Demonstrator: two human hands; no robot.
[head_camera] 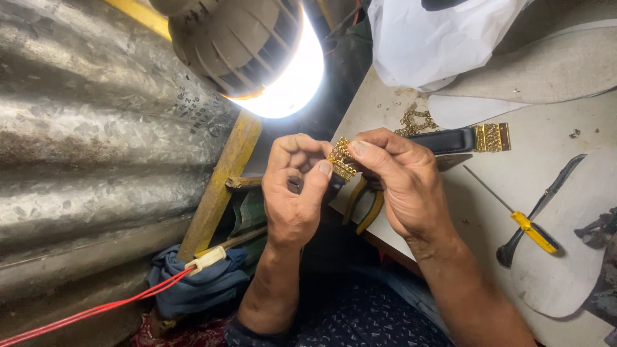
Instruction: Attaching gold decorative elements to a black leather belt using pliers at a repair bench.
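— At the edge of the pale worktable, what have you got hold of?

— My left hand is closed, thumb and forefinger pinched on a small gold filigree metal ornament. My right hand curls in from the other side, fingertips pressing the same piece, so it sits between both hands, just off the table's edge.

— And around them?

— A black strap with a gold clasp end lies behind my right hand. Yellow-handled pliers lie under it. A yellow-handled thin screwdriver rests well to the right. A bright round lamp hangs above, beside the corrugated metal wall.
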